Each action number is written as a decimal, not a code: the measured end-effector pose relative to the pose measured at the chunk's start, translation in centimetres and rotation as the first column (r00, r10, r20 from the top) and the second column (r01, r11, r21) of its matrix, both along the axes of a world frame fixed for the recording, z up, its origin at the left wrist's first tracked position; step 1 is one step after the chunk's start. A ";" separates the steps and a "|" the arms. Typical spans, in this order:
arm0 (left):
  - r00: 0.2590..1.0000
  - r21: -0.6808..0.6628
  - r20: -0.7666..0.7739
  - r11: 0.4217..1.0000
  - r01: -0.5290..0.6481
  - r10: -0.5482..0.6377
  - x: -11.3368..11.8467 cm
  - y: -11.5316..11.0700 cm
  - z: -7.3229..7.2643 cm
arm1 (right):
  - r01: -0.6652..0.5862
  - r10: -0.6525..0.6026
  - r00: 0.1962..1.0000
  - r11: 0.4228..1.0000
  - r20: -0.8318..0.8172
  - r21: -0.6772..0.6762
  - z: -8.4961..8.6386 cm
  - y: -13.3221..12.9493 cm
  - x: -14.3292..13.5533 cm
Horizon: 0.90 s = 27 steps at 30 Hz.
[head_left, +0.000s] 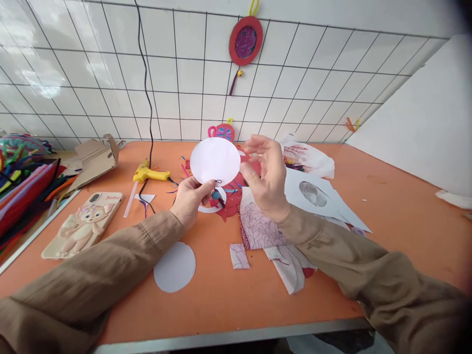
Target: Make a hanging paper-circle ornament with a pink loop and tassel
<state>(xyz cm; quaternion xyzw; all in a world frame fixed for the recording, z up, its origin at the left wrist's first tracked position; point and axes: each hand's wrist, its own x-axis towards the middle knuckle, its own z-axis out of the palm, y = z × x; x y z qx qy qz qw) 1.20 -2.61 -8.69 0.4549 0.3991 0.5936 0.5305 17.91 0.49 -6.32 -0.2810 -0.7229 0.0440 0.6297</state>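
A round white paper disc [215,158] is held up above the table, pinched at its lower edge by my left hand [191,198]. A dark cord loop and a small blue bead with a dark tassel [218,197] hang by my left thumb at the disc's bottom edge. My right hand [268,176] is raised just right of the disc with fingers apart and nothing in them. Beneath my hands lie red paper scraps [231,210] and a white ring. Patterned cloth [258,223] rests below my right wrist. Another white disc [174,267] lies near my left forearm.
To the left are a yellow glue gun [151,172] with its cord, a phone in a bear case [84,225], cardboard [96,160] and colourful craft stems [25,196]. White sheets [332,201] and a plastic bag [313,158] lie right. Round ornaments [246,41] hang on the wall grid.
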 end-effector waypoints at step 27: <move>0.991 -0.017 0.081 0.994 0.111 -0.109 0.2 -0.3 -0.6 | -0.441 0.270 0.897 0.611 -0.350 -0.658 -2.2 -1.4 -2.2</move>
